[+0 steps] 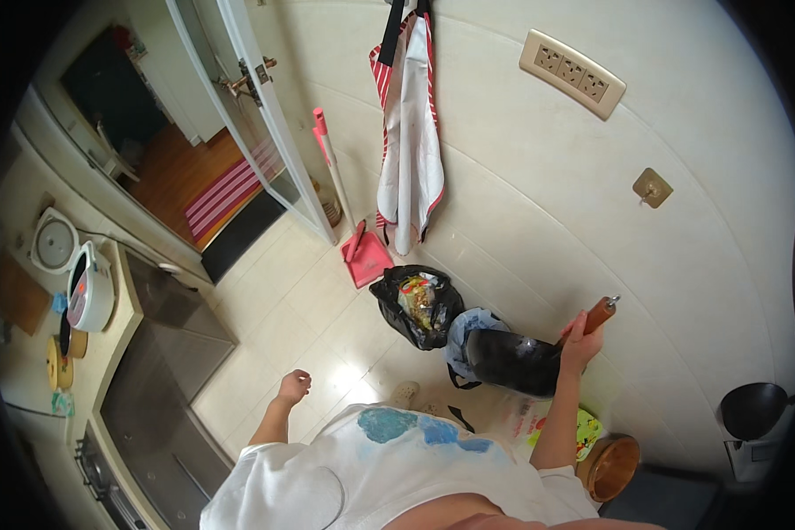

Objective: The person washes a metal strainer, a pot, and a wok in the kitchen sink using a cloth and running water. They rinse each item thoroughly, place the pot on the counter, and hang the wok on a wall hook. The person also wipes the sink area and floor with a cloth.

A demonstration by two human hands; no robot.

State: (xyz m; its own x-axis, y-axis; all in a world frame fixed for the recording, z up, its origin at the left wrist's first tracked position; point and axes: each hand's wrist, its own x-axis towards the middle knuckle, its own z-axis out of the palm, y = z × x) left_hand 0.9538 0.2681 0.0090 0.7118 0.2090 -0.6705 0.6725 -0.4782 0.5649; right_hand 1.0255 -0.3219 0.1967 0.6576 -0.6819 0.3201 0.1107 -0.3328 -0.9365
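My right hand grips the wooden handle of a black wok. The wok is tilted over a bin lined with a light blue bag, and its inside is hidden from view. Beside that bin a black plastic bag stands with its mouth spread, showing mixed refuse. My left hand hangs over the tiled floor at my side, its fingers loosely curled; it touches nothing that I can see.
A pink dustpan with a long handle stands by the wall, below a hanging apron. A glass door stands ajar. At left, a rice cooker sits on the counter. A wooden bucket is at lower right.
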